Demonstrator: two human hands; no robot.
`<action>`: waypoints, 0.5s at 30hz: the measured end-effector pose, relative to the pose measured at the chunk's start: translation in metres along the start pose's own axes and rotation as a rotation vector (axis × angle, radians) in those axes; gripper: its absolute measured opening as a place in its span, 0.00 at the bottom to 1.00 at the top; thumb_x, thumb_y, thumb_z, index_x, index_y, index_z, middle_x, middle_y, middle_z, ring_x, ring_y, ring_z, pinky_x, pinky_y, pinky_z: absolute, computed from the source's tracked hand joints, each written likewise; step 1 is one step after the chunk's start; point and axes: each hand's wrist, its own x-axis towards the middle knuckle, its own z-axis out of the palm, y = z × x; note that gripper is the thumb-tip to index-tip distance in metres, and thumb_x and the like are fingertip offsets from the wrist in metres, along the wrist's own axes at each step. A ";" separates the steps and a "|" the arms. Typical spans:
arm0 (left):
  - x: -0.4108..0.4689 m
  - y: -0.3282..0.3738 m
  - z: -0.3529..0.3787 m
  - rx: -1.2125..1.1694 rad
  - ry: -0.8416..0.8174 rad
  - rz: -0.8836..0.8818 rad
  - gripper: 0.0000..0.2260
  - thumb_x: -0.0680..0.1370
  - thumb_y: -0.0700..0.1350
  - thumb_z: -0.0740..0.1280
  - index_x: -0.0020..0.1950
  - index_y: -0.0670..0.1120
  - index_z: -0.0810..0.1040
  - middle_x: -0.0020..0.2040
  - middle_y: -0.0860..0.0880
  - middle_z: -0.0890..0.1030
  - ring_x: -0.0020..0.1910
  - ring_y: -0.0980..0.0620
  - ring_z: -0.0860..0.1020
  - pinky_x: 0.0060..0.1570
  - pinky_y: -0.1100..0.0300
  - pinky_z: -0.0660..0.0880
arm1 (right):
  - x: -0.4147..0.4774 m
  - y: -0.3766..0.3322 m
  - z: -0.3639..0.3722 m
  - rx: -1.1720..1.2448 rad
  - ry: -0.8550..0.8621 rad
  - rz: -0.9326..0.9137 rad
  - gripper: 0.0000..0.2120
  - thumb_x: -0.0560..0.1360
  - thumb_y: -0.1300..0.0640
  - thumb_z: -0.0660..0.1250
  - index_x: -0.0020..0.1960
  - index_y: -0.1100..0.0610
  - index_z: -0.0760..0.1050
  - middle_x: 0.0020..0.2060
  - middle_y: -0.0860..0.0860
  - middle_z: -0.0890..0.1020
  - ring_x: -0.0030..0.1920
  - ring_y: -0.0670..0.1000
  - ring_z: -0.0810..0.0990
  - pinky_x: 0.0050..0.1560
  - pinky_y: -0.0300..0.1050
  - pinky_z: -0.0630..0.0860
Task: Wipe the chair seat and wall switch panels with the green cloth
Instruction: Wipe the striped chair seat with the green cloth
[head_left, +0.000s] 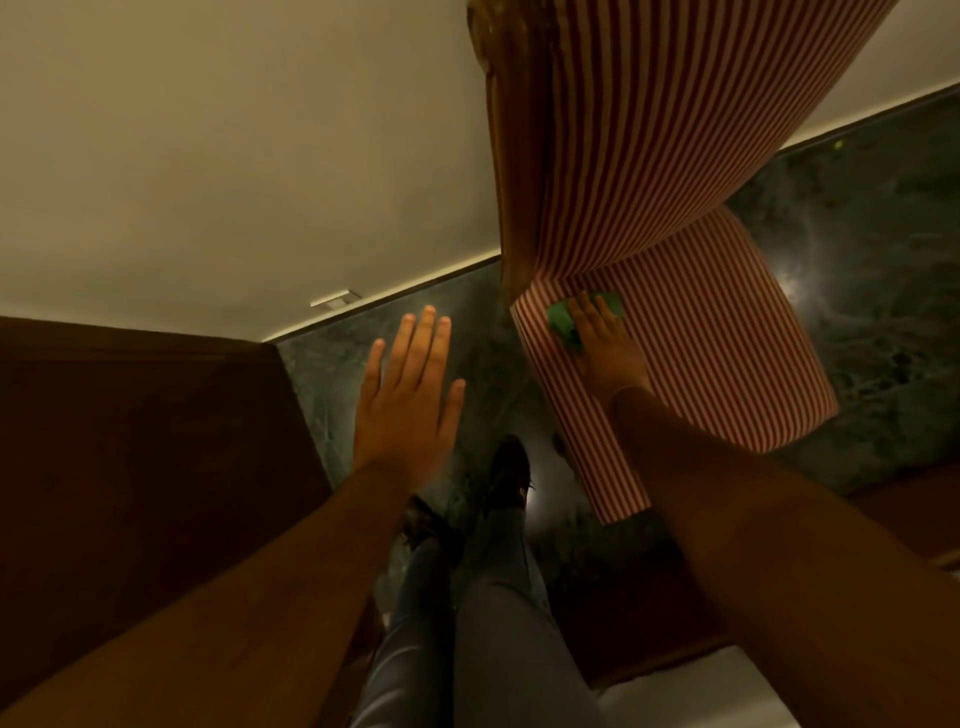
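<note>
A chair with red-and-white striped upholstery stands against the wall; its seat (717, 353) lies below the tall striped backrest (649, 130). My right hand (605, 345) presses flat on the green cloth (563, 322) at the rear left corner of the seat, where seat meets backrest. The cloth shows around my fingers. My left hand (410, 395) hovers in the air left of the chair, fingers spread, holding nothing. A small white wall panel (335, 300) sits low on the wall just above the skirting.
A dark wooden cabinet or door (130, 467) fills the left. The floor (857, 270) is dark green marble. My legs and dark shoes (509, 473) stand between the cabinet and the chair. Wooden furniture edges (909, 519) show at lower right.
</note>
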 end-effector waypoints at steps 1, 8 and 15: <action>0.000 -0.005 -0.006 0.010 0.003 -0.003 0.32 0.90 0.58 0.51 0.91 0.47 0.50 0.92 0.47 0.50 0.91 0.47 0.48 0.89 0.42 0.46 | -0.003 -0.005 -0.004 0.012 0.020 -0.005 0.34 0.86 0.65 0.57 0.87 0.53 0.46 0.87 0.51 0.48 0.87 0.55 0.44 0.85 0.58 0.54; -0.015 -0.021 -0.081 -0.011 0.150 -0.145 0.33 0.88 0.56 0.58 0.91 0.45 0.53 0.91 0.47 0.53 0.90 0.47 0.52 0.88 0.43 0.51 | -0.042 -0.083 -0.055 0.127 0.275 -0.266 0.32 0.83 0.69 0.62 0.84 0.59 0.57 0.85 0.55 0.56 0.86 0.58 0.51 0.85 0.58 0.57; -0.013 -0.058 -0.225 -0.011 0.383 -0.294 0.33 0.87 0.56 0.56 0.89 0.43 0.57 0.90 0.44 0.56 0.88 0.43 0.58 0.85 0.44 0.53 | -0.080 -0.214 -0.170 0.255 0.711 -0.490 0.36 0.70 0.72 0.70 0.78 0.68 0.68 0.78 0.62 0.69 0.82 0.60 0.59 0.83 0.53 0.53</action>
